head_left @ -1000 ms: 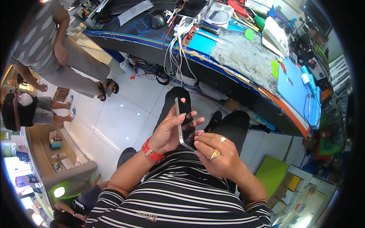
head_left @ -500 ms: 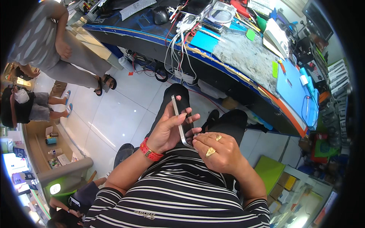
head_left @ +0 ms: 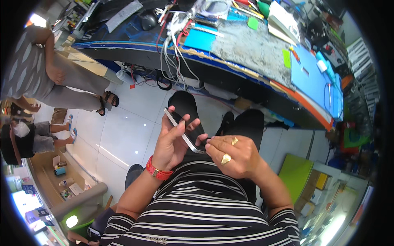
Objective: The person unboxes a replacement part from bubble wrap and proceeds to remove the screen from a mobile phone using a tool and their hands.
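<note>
A slim smartphone [head_left: 184, 137] with a silver edge lies tilted in my left hand [head_left: 172, 139], above my lap. My left thumb rests along its near edge while the fingers wrap around the far side. At the phone's lower right end is my right hand [head_left: 237, 156], fingers pinched together, with two gold rings on it. The right fingertips sit close by the phone's corner; whether they touch it, I cannot tell. What the pinch holds, if anything, is hidden. A red watch strap [head_left: 158, 169] circles my left wrist.
Ahead stands a cluttered workbench with a worn grey mat [head_left: 250, 53], a mouse [head_left: 148, 19], a blue folder-like sheet [head_left: 310, 78] and white cables [head_left: 170, 53] hanging over its edge. A person [head_left: 53, 78] stands at the left. A green panel [head_left: 295, 174] is at the right.
My left hand and the phone have shifted left, and the phone leans over more. The right hand stays pinched in nearly the same place. The whole view has turned slightly.
</note>
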`<state>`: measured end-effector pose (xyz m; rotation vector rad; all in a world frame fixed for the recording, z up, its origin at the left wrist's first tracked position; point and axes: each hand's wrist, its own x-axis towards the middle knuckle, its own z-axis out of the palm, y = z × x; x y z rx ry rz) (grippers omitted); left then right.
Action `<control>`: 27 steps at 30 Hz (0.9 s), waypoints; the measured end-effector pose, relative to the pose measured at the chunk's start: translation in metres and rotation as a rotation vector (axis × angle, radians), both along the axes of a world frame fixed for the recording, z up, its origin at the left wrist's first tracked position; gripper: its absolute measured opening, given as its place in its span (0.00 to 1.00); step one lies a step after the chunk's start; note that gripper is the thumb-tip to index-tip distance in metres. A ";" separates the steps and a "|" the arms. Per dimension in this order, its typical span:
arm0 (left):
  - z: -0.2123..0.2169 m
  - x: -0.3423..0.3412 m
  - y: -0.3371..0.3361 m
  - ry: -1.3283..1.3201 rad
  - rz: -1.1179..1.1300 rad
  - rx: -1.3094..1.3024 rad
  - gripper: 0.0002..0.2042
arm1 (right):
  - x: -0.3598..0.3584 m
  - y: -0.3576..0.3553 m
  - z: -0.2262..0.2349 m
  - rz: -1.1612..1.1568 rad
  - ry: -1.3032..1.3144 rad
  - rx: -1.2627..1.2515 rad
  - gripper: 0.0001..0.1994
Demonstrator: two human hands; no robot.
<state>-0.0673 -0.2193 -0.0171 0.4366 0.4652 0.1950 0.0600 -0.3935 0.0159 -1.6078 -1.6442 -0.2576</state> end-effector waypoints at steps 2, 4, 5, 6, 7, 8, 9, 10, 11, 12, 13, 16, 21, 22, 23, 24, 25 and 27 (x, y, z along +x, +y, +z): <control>0.001 0.002 -0.001 0.008 -0.024 -0.028 0.27 | -0.001 -0.004 -0.001 0.000 0.077 -0.036 0.09; -0.002 0.003 -0.002 0.022 -0.057 -0.045 0.26 | -0.001 -0.005 -0.004 0.010 0.126 -0.046 0.09; -0.003 0.004 -0.002 0.014 -0.075 -0.051 0.26 | 0.000 -0.006 -0.004 0.037 0.156 -0.048 0.08; -0.005 0.004 -0.002 0.005 -0.091 -0.057 0.26 | 0.001 -0.007 -0.004 0.035 0.161 -0.053 0.08; -0.005 0.004 -0.003 0.009 -0.091 -0.062 0.26 | 0.001 -0.009 -0.003 0.058 0.149 -0.078 0.09; -0.005 0.004 -0.003 0.006 -0.103 -0.035 0.27 | 0.002 -0.009 -0.002 0.084 0.135 -0.100 0.09; -0.004 0.004 -0.004 0.004 -0.113 -0.008 0.27 | 0.001 -0.010 -0.001 0.087 0.137 -0.102 0.09; -0.005 0.004 -0.004 0.005 -0.109 -0.010 0.27 | 0.000 -0.011 0.001 0.086 0.101 -0.094 0.09; -0.004 0.003 -0.004 0.005 -0.106 -0.015 0.27 | 0.000 -0.010 0.001 0.084 0.065 -0.083 0.09; -0.004 0.003 -0.004 0.004 -0.102 -0.020 0.28 | 0.000 -0.009 0.001 0.088 0.065 -0.082 0.09; -0.006 0.002 -0.005 0.004 -0.098 -0.019 0.28 | 0.000 -0.007 0.000 0.067 0.050 -0.038 0.08; -0.012 -0.003 -0.007 -0.009 -0.026 0.037 0.25 | 0.000 -0.003 -0.006 0.027 0.032 0.025 0.07; -0.012 -0.004 -0.010 -0.025 0.041 0.102 0.25 | -0.003 0.001 -0.010 -0.044 -0.026 0.079 0.07; -0.011 -0.004 -0.010 -0.031 0.052 0.110 0.25 | -0.003 0.000 -0.008 -0.033 -0.032 0.087 0.07; -0.010 -0.004 -0.011 -0.060 0.061 0.110 0.25 | -0.004 -0.002 -0.007 -0.054 -0.058 0.064 0.08; -0.008 -0.004 -0.011 -0.087 0.071 0.111 0.26 | -0.004 -0.002 -0.006 -0.073 -0.084 0.041 0.09; -0.005 -0.003 -0.010 -0.082 0.075 0.083 0.28 | -0.004 -0.001 -0.005 -0.066 -0.114 0.043 0.10; -0.002 -0.004 -0.009 -0.108 0.070 0.102 0.31 | -0.004 -0.001 -0.001 -0.039 -0.145 0.028 0.10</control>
